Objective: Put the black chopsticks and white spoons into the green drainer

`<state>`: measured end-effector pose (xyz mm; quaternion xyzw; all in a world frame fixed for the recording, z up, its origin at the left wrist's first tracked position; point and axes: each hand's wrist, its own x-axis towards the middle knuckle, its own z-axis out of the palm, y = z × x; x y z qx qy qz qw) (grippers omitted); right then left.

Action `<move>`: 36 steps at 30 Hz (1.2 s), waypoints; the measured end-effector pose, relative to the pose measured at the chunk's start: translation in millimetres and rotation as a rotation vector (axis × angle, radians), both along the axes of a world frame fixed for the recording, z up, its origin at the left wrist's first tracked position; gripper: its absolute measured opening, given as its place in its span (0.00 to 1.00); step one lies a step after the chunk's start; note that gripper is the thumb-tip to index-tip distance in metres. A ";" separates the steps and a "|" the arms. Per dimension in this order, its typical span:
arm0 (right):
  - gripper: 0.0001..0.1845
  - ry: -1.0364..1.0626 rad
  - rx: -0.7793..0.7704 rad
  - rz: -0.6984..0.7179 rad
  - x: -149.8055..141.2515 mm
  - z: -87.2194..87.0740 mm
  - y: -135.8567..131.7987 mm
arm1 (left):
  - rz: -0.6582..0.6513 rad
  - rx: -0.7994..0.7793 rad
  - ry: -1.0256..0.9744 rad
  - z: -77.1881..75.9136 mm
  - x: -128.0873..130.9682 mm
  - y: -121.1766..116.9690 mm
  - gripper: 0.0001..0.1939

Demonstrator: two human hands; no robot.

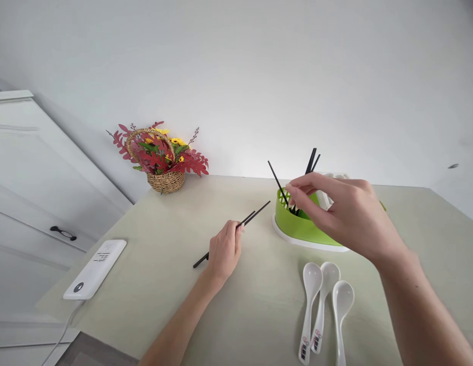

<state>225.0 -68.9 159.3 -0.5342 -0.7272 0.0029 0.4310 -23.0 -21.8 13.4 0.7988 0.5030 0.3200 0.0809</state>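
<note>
My left hand [225, 250] is closed around a pair of black chopsticks [258, 212], held slanting above the table left of a green cutlery holder [303, 227]. Over that holder, my right hand [345, 211] has thumb and fingers pinched at a single black chopstick [275, 176], which leans left with its lower end inside the holder. More black chopsticks [310, 160] stand up behind my right fingers. The holder has a lattice wall and a white base; my right hand hides much of its interior. White pieces show at its back, partly covered.
Three white spoons [312, 278] lie on the pale table [259, 315] in front of the holder. A wicker basket [166, 182] of artificial flowers stands by the wall. A white device [96, 269] with a cable lies at the left edge, beside a white cabinet [34, 168].
</note>
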 end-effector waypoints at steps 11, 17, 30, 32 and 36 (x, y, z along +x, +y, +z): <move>0.24 -0.007 -0.294 0.343 -27.4 -5.1 -4.6 | -0.342 -0.010 -0.603 21.2 5.1 -24.7 0.21; 0.14 0.064 -0.331 0.652 -47.5 -3.9 -13.0 | -0.353 -0.051 -0.646 19.2 9.7 -32.7 0.24; 0.22 -0.194 -0.341 0.410 -51.0 -16.5 -6.0 | -0.412 -0.424 -0.509 -19.0 24.1 -31.6 0.24; 0.23 -0.206 -0.364 0.395 -49.8 -19.8 -1.9 | -0.422 -0.455 -0.515 -21.2 24.0 -29.8 0.23; 0.19 -0.152 -0.351 0.412 -44.2 -16.1 -0.9 | -0.455 -0.482 -0.506 -22.5 24.2 -29.5 0.21</move>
